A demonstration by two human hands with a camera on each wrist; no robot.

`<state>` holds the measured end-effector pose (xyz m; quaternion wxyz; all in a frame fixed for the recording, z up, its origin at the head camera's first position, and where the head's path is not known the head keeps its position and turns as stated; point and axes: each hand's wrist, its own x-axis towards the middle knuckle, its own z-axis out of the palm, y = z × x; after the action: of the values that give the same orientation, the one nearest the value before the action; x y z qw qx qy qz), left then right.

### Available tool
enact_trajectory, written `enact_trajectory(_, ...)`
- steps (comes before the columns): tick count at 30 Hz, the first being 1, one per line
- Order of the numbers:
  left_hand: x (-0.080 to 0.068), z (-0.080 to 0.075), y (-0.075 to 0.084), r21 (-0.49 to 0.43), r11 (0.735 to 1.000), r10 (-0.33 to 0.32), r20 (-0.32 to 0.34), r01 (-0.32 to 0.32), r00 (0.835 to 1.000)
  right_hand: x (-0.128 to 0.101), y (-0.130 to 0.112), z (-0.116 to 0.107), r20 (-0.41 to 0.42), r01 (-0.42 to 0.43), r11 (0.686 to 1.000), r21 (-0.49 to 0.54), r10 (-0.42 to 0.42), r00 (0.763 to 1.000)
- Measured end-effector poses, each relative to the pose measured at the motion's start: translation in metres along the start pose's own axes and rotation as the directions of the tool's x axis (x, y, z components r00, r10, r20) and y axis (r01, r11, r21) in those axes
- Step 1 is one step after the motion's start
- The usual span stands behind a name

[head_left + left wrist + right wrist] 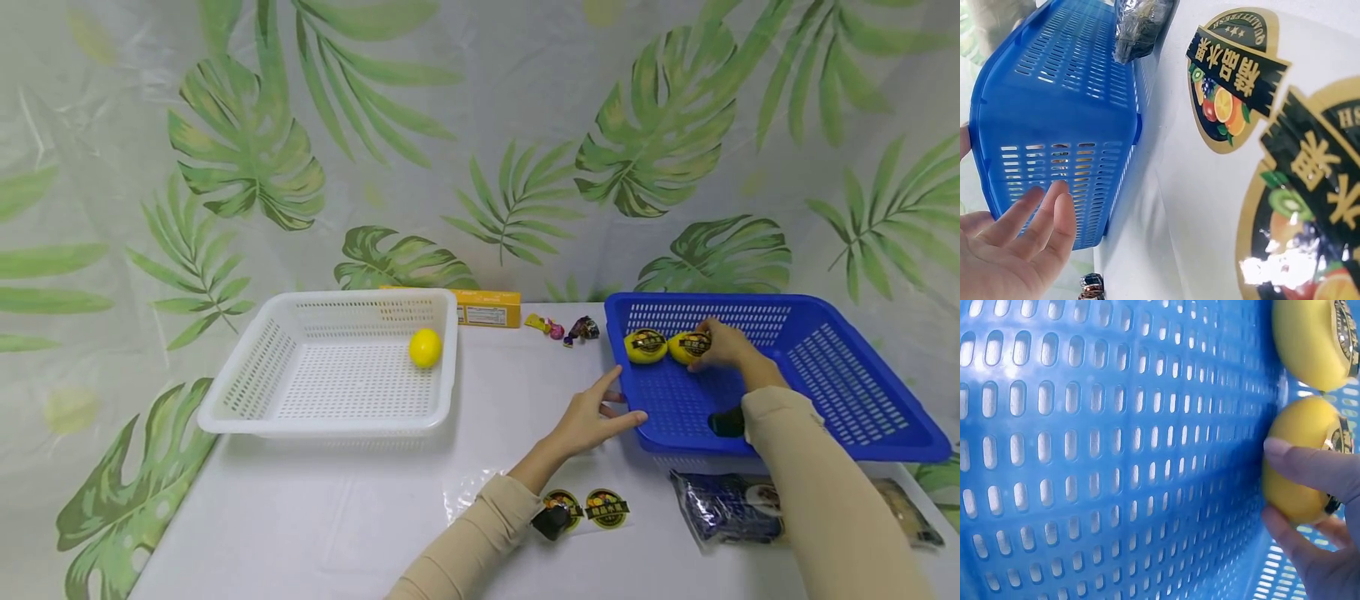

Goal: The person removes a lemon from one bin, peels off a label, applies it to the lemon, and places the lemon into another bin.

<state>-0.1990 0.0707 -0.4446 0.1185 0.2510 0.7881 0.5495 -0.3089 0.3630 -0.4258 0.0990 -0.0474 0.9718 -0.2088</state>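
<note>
Two yellow lemons with dark stickers lie in the far left of the blue basket. My right hand grips the right-hand lemon, thumb and fingers curled round it. The other stickered lemon lies just beside it, untouched. My left hand is flat, its straight fingers against the blue basket's near left corner. A plain yellow lemon sits alone in the white basket on the left.
A sheet with two fruit stickers lies near the table's front edge. Dark snack packets lie in front of the blue basket. A yellow box and wrapped candies sit at the back, before the leaf-print curtain.
</note>
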Motion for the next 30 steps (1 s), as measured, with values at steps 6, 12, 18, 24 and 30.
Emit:
enact_trajectory(6,-0.002,-0.001,0.0,0.026,1.0,-0.005,0.012,0.005,1.0,0.0,0.001,-0.001,0.012,-0.018,1.0,0.019,0.018,1.0)
enact_trajectory(12,-0.01,-0.017,0.002,0.078,0.997,-0.009,0.07,0.004,0.997,-0.009,0.004,-0.007,0.031,-0.005,0.999,0.05,0.004,1.0)
enact_trajectory(18,-0.022,-0.062,0.016,0.107,0.993,0.036,0.057,-0.042,0.998,-0.019,0.001,-0.022,0.066,0.021,0.998,0.061,-0.026,0.998)
enact_trajectory(24,-0.041,-0.132,0.033,0.176,0.983,0.068,-0.049,-0.059,0.996,-0.028,-0.015,-0.04,0.05,0.05,0.998,0.036,-0.052,0.997)
enact_trajectory(30,-0.056,-0.212,0.035,0.213,0.975,-0.006,-0.238,0.058,0.971,-0.04,-0.047,-0.05,0.043,0.112,0.992,0.061,-0.115,0.992)
